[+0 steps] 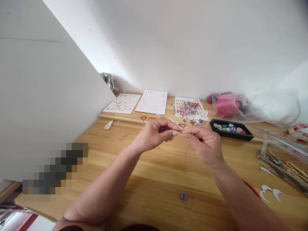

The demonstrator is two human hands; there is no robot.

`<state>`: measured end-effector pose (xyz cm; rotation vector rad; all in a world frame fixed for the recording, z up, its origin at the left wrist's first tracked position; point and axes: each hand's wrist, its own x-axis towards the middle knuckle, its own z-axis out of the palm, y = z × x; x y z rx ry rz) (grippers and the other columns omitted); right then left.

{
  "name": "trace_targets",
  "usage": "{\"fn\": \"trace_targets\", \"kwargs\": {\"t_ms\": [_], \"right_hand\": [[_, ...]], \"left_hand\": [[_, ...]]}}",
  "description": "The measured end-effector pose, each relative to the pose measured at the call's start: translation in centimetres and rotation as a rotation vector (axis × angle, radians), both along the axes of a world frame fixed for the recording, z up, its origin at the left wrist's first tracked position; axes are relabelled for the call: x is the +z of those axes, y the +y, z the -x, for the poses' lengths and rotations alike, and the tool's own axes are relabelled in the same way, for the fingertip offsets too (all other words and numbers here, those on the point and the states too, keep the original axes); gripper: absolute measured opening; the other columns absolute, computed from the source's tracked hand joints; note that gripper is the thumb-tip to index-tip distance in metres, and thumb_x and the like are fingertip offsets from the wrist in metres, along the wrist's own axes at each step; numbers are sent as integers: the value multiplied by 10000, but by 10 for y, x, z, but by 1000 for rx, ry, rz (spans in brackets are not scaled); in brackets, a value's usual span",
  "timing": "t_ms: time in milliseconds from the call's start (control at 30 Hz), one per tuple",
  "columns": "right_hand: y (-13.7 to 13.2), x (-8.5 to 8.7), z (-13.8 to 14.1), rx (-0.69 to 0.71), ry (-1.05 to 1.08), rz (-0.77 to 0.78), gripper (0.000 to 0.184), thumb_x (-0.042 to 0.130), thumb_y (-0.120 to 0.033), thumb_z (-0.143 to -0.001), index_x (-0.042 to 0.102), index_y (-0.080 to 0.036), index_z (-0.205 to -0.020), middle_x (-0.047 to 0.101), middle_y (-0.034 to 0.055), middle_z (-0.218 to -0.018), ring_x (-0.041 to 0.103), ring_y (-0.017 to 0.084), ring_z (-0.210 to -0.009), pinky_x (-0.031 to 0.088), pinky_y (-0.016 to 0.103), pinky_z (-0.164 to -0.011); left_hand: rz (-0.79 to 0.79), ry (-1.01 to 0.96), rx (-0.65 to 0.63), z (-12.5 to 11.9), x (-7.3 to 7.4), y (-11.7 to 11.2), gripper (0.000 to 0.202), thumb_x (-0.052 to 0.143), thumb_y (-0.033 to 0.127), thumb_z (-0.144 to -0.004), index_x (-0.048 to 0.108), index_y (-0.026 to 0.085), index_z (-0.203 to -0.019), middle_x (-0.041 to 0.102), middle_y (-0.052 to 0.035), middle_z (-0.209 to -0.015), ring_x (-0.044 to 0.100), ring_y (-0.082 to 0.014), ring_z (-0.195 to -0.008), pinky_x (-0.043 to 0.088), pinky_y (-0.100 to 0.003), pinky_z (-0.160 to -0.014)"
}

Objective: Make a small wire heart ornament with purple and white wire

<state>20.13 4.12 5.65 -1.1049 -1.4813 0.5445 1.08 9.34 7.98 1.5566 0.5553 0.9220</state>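
Note:
My left hand [156,134] and my right hand [204,144] meet above the wooden table [154,179], fingertips pinched together on a thin thread [185,160] that hangs down toward the table. What else sits between the fingertips is too small to make out. A small purple coil [183,196] lies on the table below the hands, near the thread's lower end.
At the back lie white punched sheets [153,101], a sheet piled with coloured paper bits [189,108], loose heart shapes [143,118] and a glue bottle [108,124]. A black tray of paper coils [230,129], plastic bags [231,106] and clear packets [284,157] fill the right. A large white board [43,96] stands left.

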Motion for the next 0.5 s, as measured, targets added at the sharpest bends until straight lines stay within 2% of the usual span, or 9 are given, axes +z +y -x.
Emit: {"fn": "trace_targets", "kwargs": {"t_ms": [133,233,500], "right_hand": [[-4,1,1,-38,-76,-92,80,740,-280,-824,778,-216,-795,638,3,-594,456,112,-511,327,265,-473],[-6,1,2,-48,-113,-156,51,741,-247,-826,781,-223,-804,687,1,-633,479,108,-511,365,260,-482],[-7,1,5,-76,-128,-269,61,751,-173,-813,779,-226,-823,627,-39,-542,461,92,-483,358,232,-457]], "left_hand": [[-14,-40,-16,-2,2,-1,140,794,223,-758,722,120,-819,669,-13,-716,550,-65,-621,452,-188,-584],[-48,-36,-3,-2,3,-3,124,775,219,-772,718,116,-811,663,-15,-722,547,-68,-632,436,-190,-583],[-29,91,33,-1,8,-9,134,721,231,-801,674,107,-790,604,5,-675,476,-53,-576,367,-182,-525]]}}
